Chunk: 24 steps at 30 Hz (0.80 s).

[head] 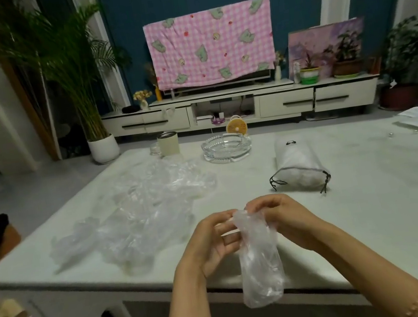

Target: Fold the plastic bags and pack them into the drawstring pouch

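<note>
Pretty dim room with a cool bluish cast, no hard shadows anywhere. Whole shot's soft and a bit smeary, and the wide lens bends the worktop [368, 189] edges and corners.

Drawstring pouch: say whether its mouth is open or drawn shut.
Open. The drawstring pouch lies on its side on the table, mouth gaping, cords slack at both sides.

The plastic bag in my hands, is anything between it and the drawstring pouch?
Nothing visible. The left hand and right hand hold the plastic bag; bare tabletop runs to the drawstring pouch. Loose bags lie off left.
</note>
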{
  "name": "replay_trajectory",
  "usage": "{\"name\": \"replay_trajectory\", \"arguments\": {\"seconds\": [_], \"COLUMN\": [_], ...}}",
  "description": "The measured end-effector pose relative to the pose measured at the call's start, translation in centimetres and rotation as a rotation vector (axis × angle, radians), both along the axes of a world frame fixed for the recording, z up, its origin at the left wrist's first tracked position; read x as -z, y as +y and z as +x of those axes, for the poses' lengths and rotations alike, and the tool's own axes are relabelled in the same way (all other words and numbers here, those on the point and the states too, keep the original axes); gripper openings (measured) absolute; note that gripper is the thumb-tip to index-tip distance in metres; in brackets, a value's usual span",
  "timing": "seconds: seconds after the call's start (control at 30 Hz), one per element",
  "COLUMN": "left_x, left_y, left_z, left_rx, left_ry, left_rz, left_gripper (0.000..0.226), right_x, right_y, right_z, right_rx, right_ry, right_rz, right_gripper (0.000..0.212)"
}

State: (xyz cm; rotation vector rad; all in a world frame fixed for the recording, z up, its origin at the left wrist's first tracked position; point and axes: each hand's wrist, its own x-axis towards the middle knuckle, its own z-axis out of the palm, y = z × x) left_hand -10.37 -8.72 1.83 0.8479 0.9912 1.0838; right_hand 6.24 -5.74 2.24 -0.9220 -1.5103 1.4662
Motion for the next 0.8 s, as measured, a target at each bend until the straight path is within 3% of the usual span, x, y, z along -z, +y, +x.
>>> {"name": "replay_trajectory", "arguments": {"seconds": [0.07,0.2,0.37,0.4,0.53,0.6,0.67,0.73,0.8], "left_x": [0.2,0.8,1.6,1.9,1.8,1.8,1.6,1.3,1.2], "left_y": [0.1,-0.2,0.0,0.5,1.5,1.7,1.7,1.6,1.5], "left_z": [-0.3,0.0,-1.2,-1.5,-1.6,-1.2,-0.6,0.1,0.5], "left_rx": [0.023,0.149,0.166,0.118,0.083,0.072,0.023,-0.051,-0.121], "left_ry": [-0.095,0.009,-0.12,-0.101,-0.111,-0.052,0.048,0.134,0.178], "left_rz": [-0.064,-0.054,-0.145,-0.154,-0.109,-0.08,-0.062,-0.017,0.04], "left_gripper": [0.035,0.051,0.04,0.037,0.038,0.036,0.022,0.015,0.017], "right_x": [0.0,0.7,0.2,0.5,2.7,3.6,4.0,4.0,3.6], "right_y": [0.0,0.3,0.3,0.2,-1.5,-1.8,-1.9,-1.7,-2.2], "right_z": [-0.4,-1.0,0.8,1.4,1.4,0.2,-0.5,-0.5,-0.3], "right_rx": [-0.003,0.055,0.037,0.063,0.145,0.184,0.202,0.194,0.172], "right_ry": [-0.018,-0.052,-0.049,-0.118,-0.783,-0.833,-0.722,-0.604,-0.442], "right_rz": [0.081,0.197,0.193,0.307,1.119,1.344,1.446,1.355,0.973], "right_gripper": [0.055,0.06,0.035,0.042,0.078,0.066,0.033,0.022,0.019]}}
